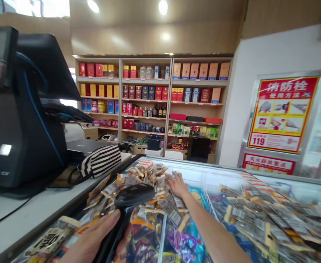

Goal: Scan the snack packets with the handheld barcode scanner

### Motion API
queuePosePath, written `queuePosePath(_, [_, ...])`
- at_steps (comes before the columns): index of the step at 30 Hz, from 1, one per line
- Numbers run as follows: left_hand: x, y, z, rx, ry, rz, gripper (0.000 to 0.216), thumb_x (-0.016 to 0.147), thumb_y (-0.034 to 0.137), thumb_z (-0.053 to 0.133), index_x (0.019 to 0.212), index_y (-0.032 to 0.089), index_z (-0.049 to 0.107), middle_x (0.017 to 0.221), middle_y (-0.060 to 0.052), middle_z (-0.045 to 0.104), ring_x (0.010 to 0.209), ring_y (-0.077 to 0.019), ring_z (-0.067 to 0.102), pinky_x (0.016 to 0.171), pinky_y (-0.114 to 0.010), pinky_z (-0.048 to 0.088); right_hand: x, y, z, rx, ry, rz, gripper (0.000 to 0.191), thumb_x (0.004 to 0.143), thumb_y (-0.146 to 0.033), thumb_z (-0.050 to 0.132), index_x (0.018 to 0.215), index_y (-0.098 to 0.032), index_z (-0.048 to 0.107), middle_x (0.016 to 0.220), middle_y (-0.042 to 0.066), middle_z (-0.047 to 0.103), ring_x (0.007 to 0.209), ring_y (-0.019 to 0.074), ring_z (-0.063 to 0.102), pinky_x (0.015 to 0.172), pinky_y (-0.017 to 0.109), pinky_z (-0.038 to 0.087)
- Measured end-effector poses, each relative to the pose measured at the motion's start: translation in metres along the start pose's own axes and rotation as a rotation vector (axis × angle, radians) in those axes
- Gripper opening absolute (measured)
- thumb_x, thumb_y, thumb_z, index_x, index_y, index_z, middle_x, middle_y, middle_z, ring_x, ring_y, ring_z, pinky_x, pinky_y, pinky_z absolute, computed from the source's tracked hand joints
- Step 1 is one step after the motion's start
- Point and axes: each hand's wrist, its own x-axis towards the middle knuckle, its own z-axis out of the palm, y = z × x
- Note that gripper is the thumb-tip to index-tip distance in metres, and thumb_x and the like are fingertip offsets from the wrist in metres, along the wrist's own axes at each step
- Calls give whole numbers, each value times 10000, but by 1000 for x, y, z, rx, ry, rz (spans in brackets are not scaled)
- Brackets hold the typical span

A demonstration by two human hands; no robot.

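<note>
My left hand (98, 232) is wrapped round the handle of a black barcode scanner (135, 193), whose head is over a heap of small snack packets (127, 179). Farther ahead, my right hand (178, 185) reaches onto the same heap, its fingers stretched out and touching packets. Its fingertips are partly blurred. These packets have clear fronts, orange edges and barcode labels, and they lie on the glass top of a chest freezer (199, 175). Through the glass show colourful wrapped goods (184, 239). A larger packet with bold black characters (49, 239) lies at the near left.
A second heap of packets (281, 215) spreads over the glass on the right. On the left counter stand a black till terminal (26, 120) and a striped pouch (101, 161). Shelves of boxed goods (146, 93) line the back wall, beside a red fire hydrant sign (283, 115).
</note>
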Motion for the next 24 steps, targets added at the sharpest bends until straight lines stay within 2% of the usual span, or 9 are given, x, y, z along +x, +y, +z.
queuePosePath(3, [-20, 10, 9, -39, -74, 17, 389, 633, 516, 451, 594, 143, 558, 453, -14, 493, 409, -84, 414, 407, -196, 358, -38, -27, 7, 27, 61, 26, 448, 760, -481, 165, 1108, -358, 418, 1309, 14, 231, 1167, 304, 179, 843, 556, 166])
queuePosePath(5, [-32, 12, 14, -38, -80, 52, 367, 640, 491, 463, 603, 135, 544, 482, -18, 513, 418, -83, 423, 414, -193, 357, -59, -35, 8, 63, 103, -6, 428, 768, -441, 194, 1070, -319, 471, 1285, 25, 291, 1145, 286, 248, 852, 517, 200])
queuePosePath(9, [-49, 9, 21, -26, -110, 100, 348, 662, 459, 457, 577, 127, 517, 486, -13, 512, 417, -79, 429, 423, -190, 354, -92, -22, -6, 130, 187, -69, 406, 781, -338, 217, 1006, -216, 533, 1091, 55, 522, 997, 183, 454, 821, 328, 324])
queuePosePath(11, [-54, 6, 21, -20, -127, 115, 342, 672, 448, 449, 582, 125, 514, 486, -9, 508, 418, -77, 432, 425, -191, 352, -109, -6, -17, 132, 221, -53, 409, 781, -313, 216, 1019, -186, 524, 1044, 59, 554, 970, 161, 475, 805, 272, 336])
queuePosePath(15, [-55, -2, 17, -36, -201, 116, 334, 681, 447, 439, 633, 125, 515, 497, 0, 504, 436, -85, 443, 439, -203, 359, -154, 13, -29, 91, 266, -20, 439, 758, -399, 248, 948, -159, 562, 997, 91, 571, 961, 192, 478, 792, 282, 335])
queuePosePath(19, [-50, -11, 16, -58, -217, 103, 337, 675, 454, 445, 650, 123, 509, 525, -2, 516, 430, -77, 444, 428, -201, 353, -197, 8, -24, -122, 229, -2, 515, 610, -590, 378, 796, -172, 612, 869, 116, 593, 860, 252, 512, 687, 328, 370])
queuePosePath(22, [-49, -18, 18, -49, -233, 100, 353, 672, 464, 444, 636, 118, 504, 531, -9, 522, 429, -75, 449, 425, -198, 354, -211, 1, -22, -188, 235, 17, 451, 568, -564, 446, 723, -173, 611, 844, 114, 587, 832, 266, 514, 635, 332, 372])
queuePosePath(24, [-49, -22, 18, -47, -249, 105, 360, 674, 468, 439, 632, 115, 500, 525, -9, 517, 430, -74, 449, 427, -197, 357, -212, 0, -23, -132, 208, 50, 366, 555, -496, 494, 690, -169, 586, 787, 99, 594, 780, 250, 531, 584, 306, 374])
